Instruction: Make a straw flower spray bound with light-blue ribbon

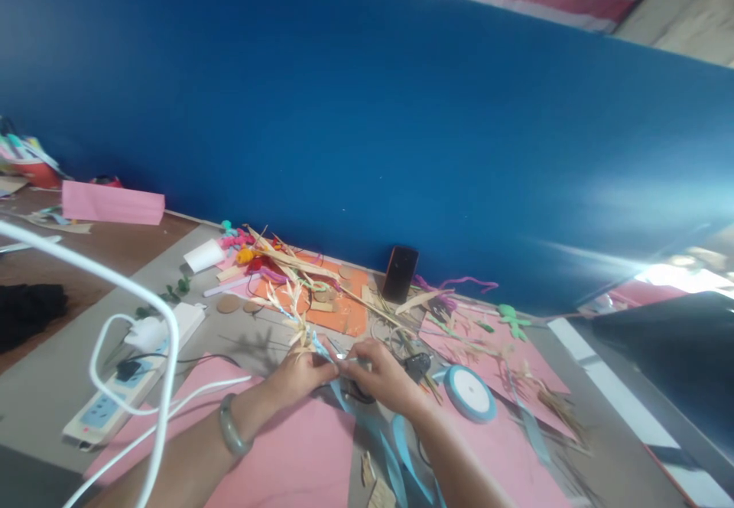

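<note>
My left hand, with a bangle at the wrist, is closed around the lower end of a pale dried-plant sprig, which leans up and to the left. Light blue ribbon is wound about the sprig's stem. My right hand meets the left one, its fingers pinched at the stem where the ribbon passes. Something small and whitish shows between the fingertips, too blurred to name. Loose ribbon hangs below the hands toward the table's front. Right of my right hand lies a ribbon spool.
Pink sheets and an orange sheet cover parts of the grey table. A white cable crosses in front of a power strip. A phone leans against the blue partition. Dried stalks lie behind my hands.
</note>
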`<state>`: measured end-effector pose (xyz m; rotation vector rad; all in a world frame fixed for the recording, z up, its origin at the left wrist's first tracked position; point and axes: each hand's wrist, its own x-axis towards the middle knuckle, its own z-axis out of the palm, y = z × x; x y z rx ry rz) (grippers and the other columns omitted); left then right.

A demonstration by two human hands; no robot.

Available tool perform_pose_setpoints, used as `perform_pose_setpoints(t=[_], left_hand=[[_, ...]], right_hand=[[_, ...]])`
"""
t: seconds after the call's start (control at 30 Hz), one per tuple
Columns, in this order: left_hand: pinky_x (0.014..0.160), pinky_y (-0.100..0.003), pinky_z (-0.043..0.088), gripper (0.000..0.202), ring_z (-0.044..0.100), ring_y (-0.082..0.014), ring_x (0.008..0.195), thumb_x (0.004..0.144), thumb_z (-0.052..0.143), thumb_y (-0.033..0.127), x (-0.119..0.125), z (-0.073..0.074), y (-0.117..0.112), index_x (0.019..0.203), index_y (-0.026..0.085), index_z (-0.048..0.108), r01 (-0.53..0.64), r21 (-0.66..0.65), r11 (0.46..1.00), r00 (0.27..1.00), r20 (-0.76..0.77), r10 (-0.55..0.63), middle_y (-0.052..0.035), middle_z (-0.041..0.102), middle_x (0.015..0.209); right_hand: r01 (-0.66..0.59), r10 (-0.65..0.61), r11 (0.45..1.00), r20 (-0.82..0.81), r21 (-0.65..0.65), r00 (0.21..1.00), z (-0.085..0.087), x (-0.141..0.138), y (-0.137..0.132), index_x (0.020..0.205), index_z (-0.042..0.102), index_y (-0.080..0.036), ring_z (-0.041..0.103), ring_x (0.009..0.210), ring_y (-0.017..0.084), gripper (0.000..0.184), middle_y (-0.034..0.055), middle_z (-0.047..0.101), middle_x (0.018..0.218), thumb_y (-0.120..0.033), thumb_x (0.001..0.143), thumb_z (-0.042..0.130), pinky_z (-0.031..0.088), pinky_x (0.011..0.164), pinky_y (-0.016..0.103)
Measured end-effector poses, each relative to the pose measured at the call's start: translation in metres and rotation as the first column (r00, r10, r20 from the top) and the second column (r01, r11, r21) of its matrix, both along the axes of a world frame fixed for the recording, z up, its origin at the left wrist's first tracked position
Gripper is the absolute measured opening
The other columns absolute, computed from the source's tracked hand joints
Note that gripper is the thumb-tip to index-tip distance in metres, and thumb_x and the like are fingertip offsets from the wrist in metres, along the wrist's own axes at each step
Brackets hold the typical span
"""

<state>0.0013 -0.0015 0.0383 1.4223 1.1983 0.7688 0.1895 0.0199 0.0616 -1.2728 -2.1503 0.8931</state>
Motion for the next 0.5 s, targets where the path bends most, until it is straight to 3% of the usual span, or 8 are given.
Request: perform_pose_setpoints(t=[0.1,0.23,0.5], left_hand=[[0.054,-0.025,0.037,0.032,0.049,-0.0155,0.056,0.077,0.060,0.039,0.001,-0.007,0.001,0.054,0.019,0.064,0.007,-0.038,0.999,1.000,0.002,-0.007,0.0029,0.052,0.049],[0.052,-0.026,0.037,0.030,0.050,-0.0158,0.054,0.076,0.060,0.041,0.001,-0.014,0.001,0.057,0.018,0.067,-0.013,-0.110,0.994,1.000,0.016,0.015,0.0019,0.057,0.051],[0.058,-0.026,0.043,0.031,0.060,-0.0187,0.064,0.076,0.062,0.043,-0.001,-0.008,0.004,0.062,0.016,0.069,-0.035,-0.098,0.995,0.995,0.085,0.043,-0.0028,0.068,0.063]], right_hand=[[0.015,-0.022,0.996,-0.078,-0.091,0.997,0.005,-0.001,-0.002,0.068,0.073,-0.018,0.061,0.064,0.017,0.018,0.0002,0.070,0.065,-0.028,0.081,0.065,0.045,0.062,0.025],[0.048,-0.076,0.983,-0.155,-0.178,0.985,0.007,-0.001,-0.004,0.070,0.073,-0.017,0.062,0.064,0.017,0.019,0.0009,0.071,0.066,-0.030,0.081,0.066,0.046,0.064,0.025],[0.123,-0.188,0.956,-0.234,-0.268,0.954,0.001,-0.005,-0.008,0.069,0.069,-0.016,0.059,0.061,0.016,0.024,0.0006,0.066,0.062,-0.037,0.080,0.066,0.044,0.057,0.024]])
